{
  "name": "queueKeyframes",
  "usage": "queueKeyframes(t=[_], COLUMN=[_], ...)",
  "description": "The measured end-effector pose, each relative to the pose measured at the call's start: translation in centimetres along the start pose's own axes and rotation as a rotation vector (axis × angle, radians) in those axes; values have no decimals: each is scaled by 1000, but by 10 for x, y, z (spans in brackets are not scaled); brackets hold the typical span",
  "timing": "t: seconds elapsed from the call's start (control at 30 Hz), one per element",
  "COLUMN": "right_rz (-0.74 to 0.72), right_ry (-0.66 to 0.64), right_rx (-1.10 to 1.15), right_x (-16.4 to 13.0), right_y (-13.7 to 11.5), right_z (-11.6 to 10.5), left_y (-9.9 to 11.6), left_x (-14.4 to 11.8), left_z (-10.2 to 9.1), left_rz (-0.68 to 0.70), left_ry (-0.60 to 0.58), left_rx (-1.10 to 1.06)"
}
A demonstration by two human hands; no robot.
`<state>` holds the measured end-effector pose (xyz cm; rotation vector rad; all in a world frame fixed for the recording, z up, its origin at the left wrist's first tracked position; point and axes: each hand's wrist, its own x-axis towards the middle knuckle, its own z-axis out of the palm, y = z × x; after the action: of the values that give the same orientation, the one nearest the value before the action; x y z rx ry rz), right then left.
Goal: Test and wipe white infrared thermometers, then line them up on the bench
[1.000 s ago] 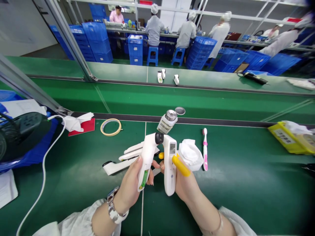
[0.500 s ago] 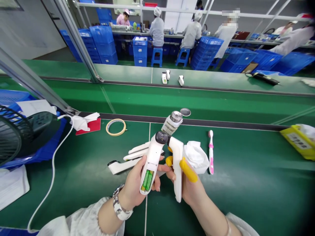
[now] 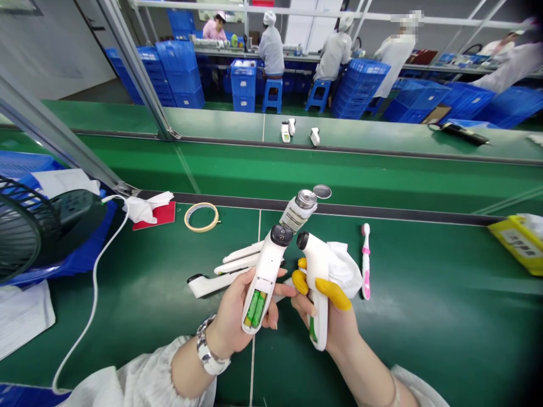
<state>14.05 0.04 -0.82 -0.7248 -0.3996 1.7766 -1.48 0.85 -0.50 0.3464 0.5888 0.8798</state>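
My left hand (image 3: 233,316) is wrapped round a white handheld infrared thermometer (image 3: 268,265), whose open handle shows two green batteries (image 3: 255,308). Yellow finger cots cover some fingertips of my right hand (image 3: 335,316), which grips a second white thermometer (image 3: 317,260); a bit of green shows along its handle. The two black heads are close but apart. Several more white thermometers (image 3: 216,284) lie on the green bench behind my left hand. Beyond the heads stands a bottle with a metal top (image 3: 299,209), its lid flipped up. A white cloth (image 3: 345,271) sits behind my right hand.
A pink-and-white toothbrush (image 3: 366,260) lies to the right, a tape roll (image 3: 201,217) to the left. A fan (image 3: 25,226) with a white cable stands at far left, a yellow bin (image 3: 520,243) at far right. Several people work across the conveyor (image 3: 339,175).
My right hand has turned its thermometer and shifted slightly right, so its head now stands apart from the left one. My left hand has barely moved.
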Motion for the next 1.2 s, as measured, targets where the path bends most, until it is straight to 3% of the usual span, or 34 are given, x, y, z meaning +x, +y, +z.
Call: queueKeyframes(t=[0.3, 0.4, 0.6, 1.2], right_rz=[65, 94, 107, 58], right_ry=[-367, -425, -250, -171], right_rx=[186, 154, 30, 21], right_x=[-2, -4, -7, -7], right_y=[-8, -9, -11, -13], right_z=[-2, -2, 5, 9], left_y=[2, 3, 4, 4], left_x=[-4, -5, -3, -6], left_z=[6, 8, 9, 10], left_rz=[23, 27, 25, 43], left_ry=[32, 62, 87, 83], left_rx=[38, 43, 21, 27])
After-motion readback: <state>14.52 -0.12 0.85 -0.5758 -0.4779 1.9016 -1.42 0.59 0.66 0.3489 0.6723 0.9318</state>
